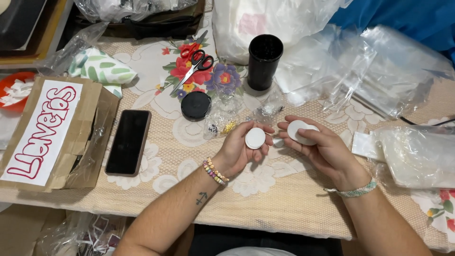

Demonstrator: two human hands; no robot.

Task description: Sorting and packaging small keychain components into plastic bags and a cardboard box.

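Note:
My left hand [242,144] is palm up over the table and pinches a small white round disc [255,138] between thumb and fingers. My right hand [318,147] is just to its right, palm up, and holds a small stack of similar white discs [300,132] under the thumb. The two hands nearly touch at the fingertips. A small shiny piece [278,142] shows between them; I cannot tell what it is.
A black cylindrical container [264,61] stands open at the back, its black lid [195,105] lying nearby. Scissors [196,64] with red and black handles, a dark phone [128,141], a cardboard box [52,132], small clear bags [222,118] and large plastic bags [379,71] surround the hands.

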